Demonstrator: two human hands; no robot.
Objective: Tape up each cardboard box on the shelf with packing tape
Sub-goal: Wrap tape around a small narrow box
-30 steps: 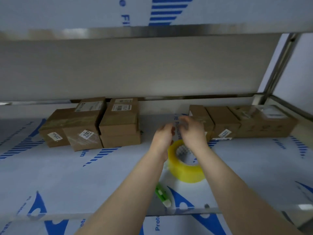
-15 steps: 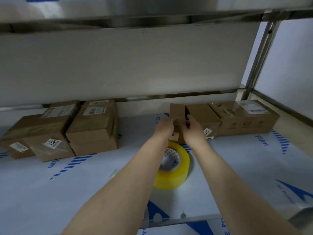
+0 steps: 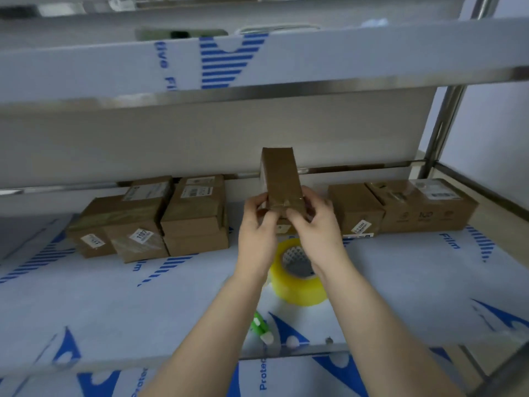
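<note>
My left hand and right hand grip one box upright above the shelf. The tape roll lies near the front edge, so I judge taping mostly remains.

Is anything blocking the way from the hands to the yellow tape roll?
Nothing visible. The left hand and right hand both grip the narrow cardboard box, just over the yellow tape roll on the shelf.

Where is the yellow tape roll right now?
The tape roll lies flat on the shelf, centre of the head view, partly hidden by the right forearm, behind the green cutter.
</note>
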